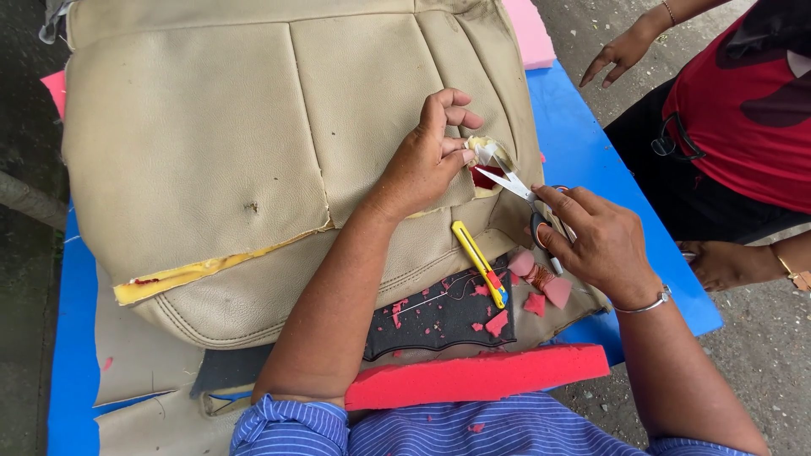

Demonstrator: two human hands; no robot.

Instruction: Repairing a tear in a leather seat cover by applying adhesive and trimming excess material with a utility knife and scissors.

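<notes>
Head view, looking down on a blue surface (591, 152). Beige seat cover (211, 152) spread over most of it, seam split open from 8 o'clock toward centre, yellow foam showing in the gap. Left hand (427, 160) near centre, fingertips pinched on a loose flap of cover material (483, 150) and lifting it. Right hand (596, 241) at 3 o'clock, closed through the handles of scissors (511, 181), blades parted and set against the pinched flap. Yellow utility knife (480, 263) lying untouched between the forearms, with pink foam scraps (541, 291) beside it and a red foam strip (477, 378) at 6 o'clock. Another person's hand (621, 55) at 1 o'clock, apart from the work. Step judged in hand: trimming the torn flap. Next move, as a judgement: flap kept taut, blades closed along the tear line, clear of the pinching fingertips.
</notes>
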